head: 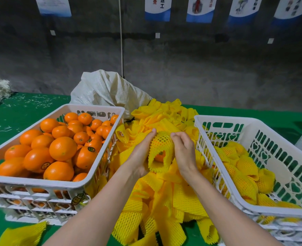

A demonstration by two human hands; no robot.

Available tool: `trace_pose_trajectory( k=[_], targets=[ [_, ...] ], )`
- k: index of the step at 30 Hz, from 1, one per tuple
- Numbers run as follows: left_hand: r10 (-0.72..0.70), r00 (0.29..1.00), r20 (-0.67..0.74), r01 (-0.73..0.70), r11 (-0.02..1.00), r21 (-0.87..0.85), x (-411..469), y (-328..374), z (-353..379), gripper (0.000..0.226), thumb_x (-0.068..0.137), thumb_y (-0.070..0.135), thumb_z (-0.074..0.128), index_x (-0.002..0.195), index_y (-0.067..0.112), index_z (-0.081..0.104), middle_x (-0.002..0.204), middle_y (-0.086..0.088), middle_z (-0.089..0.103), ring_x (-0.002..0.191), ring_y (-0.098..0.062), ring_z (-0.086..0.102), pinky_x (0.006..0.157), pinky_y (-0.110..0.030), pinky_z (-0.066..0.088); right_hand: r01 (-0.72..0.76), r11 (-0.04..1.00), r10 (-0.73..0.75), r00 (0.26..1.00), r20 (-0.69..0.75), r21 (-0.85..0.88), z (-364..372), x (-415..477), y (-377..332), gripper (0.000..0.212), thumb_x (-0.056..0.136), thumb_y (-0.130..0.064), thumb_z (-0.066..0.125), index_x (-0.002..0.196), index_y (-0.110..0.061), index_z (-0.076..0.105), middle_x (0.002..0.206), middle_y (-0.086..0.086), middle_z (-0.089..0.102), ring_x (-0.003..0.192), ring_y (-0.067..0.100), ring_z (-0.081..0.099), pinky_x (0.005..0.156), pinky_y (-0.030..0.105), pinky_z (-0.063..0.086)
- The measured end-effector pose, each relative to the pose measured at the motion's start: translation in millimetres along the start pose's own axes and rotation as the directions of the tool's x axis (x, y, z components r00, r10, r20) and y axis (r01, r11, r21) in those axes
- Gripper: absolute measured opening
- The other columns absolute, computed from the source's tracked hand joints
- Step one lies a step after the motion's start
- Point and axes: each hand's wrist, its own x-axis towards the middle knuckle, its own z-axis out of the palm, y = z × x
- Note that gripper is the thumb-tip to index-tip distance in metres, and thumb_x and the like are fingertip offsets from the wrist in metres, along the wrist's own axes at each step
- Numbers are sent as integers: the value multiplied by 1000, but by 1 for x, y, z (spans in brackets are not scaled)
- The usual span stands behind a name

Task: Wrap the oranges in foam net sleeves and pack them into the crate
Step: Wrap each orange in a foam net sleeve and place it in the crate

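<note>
- Head view: both hands work over a pile of loose yellow sleeves (164, 196) lying between two white crates on a green table (22, 110).
- Left hand (139, 153): fingers curled and closed on the left side of a yellow foam net sleeve (161, 148), thumb up at its far edge.
- Right hand (184, 150): fingers bent together against the right side of the same sleeve.
- Orange (160, 155): sits inside the sleeve and shows only through the near open end. By the look of it, wrapping is nearly complete.
- Left crate (86, 181): holds bare oranges (63, 148), heaped high.
- Right crate (271, 123): holds wrapped oranges (244, 166) along its near and left parts, with room remaining at the far right.
- Risk: the near end of the sleeve gapes, so tilting it downward during transfer could let the fruit slide out.
- Risk: uneven pull from either hand could tear the net or leave one end bare.
- Risk: a forearm brushing the loose pile could push sleeves off the near table edge.
</note>
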Motion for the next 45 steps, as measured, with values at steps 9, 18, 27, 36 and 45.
trace_pose_trajectory(
  k=[9, 18, 27, 36, 45],
  targets=[
    [34, 999, 20, -36, 996, 84, 3, 0, -1, 40, 67, 51, 69, 89, 18, 75, 88, -12, 74, 85, -29, 71, 85, -43, 54, 65, 995, -59, 995, 78, -71, -5, 3, -3, 53, 91, -28, 57, 47, -21, 29, 47, -8, 25, 50, 11, 24, 52, 35, 20],
    [-27, 992, 127, 10, 991, 132, 0, 1, -7, 31, 64, 42, 68, 67, 13, 79, 78, -11, 74, 69, -23, 72, 58, -30, 57, 51, 999, -49, 977, 208, -5, -10, 1, -2, 55, 94, -15, 53, 45, -20, 28, 52, 4, 26, 53, 22, 23, 49, 45, 21],
    [-16, 998, -57, 20, 997, 70, -6, -7, 2, 30, 83, 38, 64, 78, 10, 73, 68, -11, 71, 59, -24, 69, 59, -28, 54, 25, 975, 10, 988, 156, -221, -22, -2, 11, 22, 95, -28, 51, 78, -13, 51, 74, 1, 50, 73, 21, 49, 65, 30, 37],
    [123, 956, -265, -110, 992, 60, -3, -15, 11, 26, 96, 37, 51, 97, 14, 65, 93, -7, 70, 89, -25, 66, 88, -41, 50, -260, 966, 249, 899, 361, -19, -17, -30, 6, 28, 90, -44, 52, 117, -39, 48, 114, -22, 52, 101, -11, 48, 78, 15, 42],
    [473, 812, -344, -344, 862, 373, -3, -25, 10, 40, 82, 31, 73, 59, 3, 55, 56, -16, 50, 51, -24, 49, 51, -34, 38, -541, 821, 461, 817, 345, 184, -26, -30, 0, 31, 93, -30, 53, 122, -20, 56, 126, 10, 58, 118, 33, 54, 100, 58, 41]
  ],
)
